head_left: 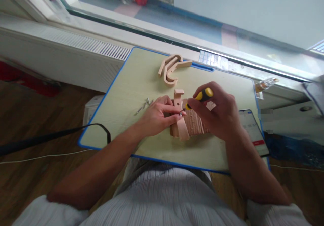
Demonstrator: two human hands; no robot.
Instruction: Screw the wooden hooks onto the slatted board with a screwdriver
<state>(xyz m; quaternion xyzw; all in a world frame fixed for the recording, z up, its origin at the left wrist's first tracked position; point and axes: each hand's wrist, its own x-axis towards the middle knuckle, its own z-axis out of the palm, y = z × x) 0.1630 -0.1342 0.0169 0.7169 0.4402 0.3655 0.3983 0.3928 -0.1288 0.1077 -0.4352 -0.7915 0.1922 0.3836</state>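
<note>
My right hand grips a screwdriver with a yellow and black handle, its tip angled down to the left. At that tip, my left hand pinches a small screw between thumb and fingers. Under both lies a curved light-wood hook with a hole in its upper part. The hook rests across a brown ridged wooden block. Part of the block is hidden behind my right hand. Whether the screw touches the hook, I cannot tell.
Several loose screws lie left of my left hand. More wooden hooks sit at the back of the blue-edged table. A phone lies at the right edge. Beyond stand a window and a radiator; a black strap crosses the left side.
</note>
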